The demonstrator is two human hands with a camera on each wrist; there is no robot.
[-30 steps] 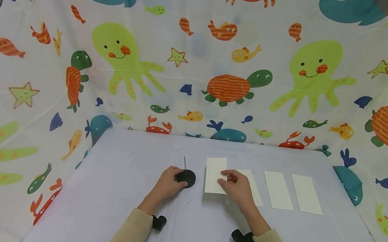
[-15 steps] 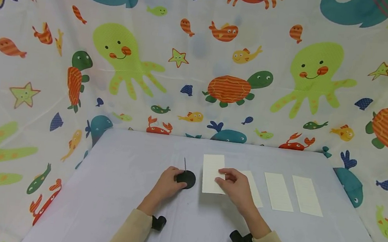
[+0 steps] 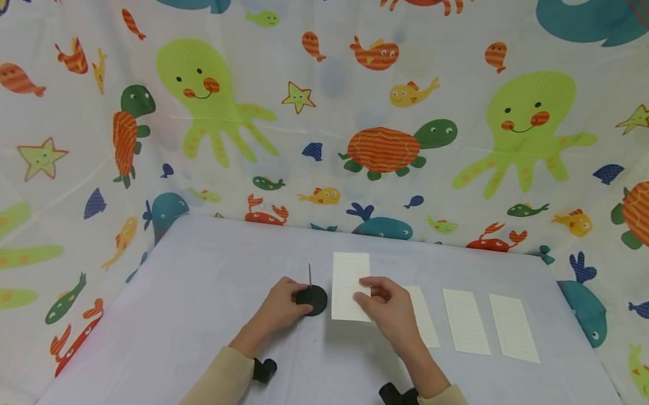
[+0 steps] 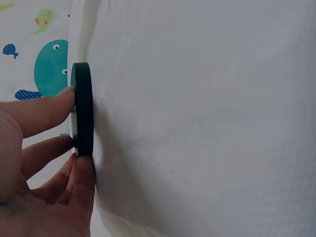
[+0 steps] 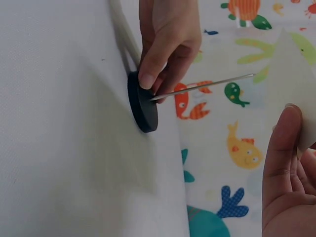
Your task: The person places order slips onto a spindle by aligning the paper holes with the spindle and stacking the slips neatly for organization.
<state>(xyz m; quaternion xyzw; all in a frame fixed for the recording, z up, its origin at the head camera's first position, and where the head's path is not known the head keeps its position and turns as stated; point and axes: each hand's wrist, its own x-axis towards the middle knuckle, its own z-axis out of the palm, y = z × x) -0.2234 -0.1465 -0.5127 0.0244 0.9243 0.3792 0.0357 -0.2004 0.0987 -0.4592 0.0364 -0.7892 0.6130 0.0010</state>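
Observation:
A paper spike, a round black base (image 3: 314,301) with a thin upright metal spike (image 3: 310,274), stands on the table. My left hand (image 3: 280,305) grips the base at its left rim, thumb on top; the left wrist view shows the base (image 4: 85,108) edge-on between thumb and fingers. To its right, my right hand (image 3: 389,308) pinches a cream slip of paper (image 3: 347,286) by its right edge, raised above the table. In the right wrist view the slip (image 5: 291,89) is apart from the spike's tip (image 5: 252,75).
Three more paper slips lie to the right: one partly behind the right hand (image 3: 422,319), then a middle slip (image 3: 466,321) and a far-right slip (image 3: 514,327). The white-covered table (image 3: 164,318) meets a sea-animal curtain (image 3: 321,128) at the back and sides.
My right hand has carried the paper slip leftward and slightly up, closer to the spike. My left hand keeps its grip on the base in the same place.

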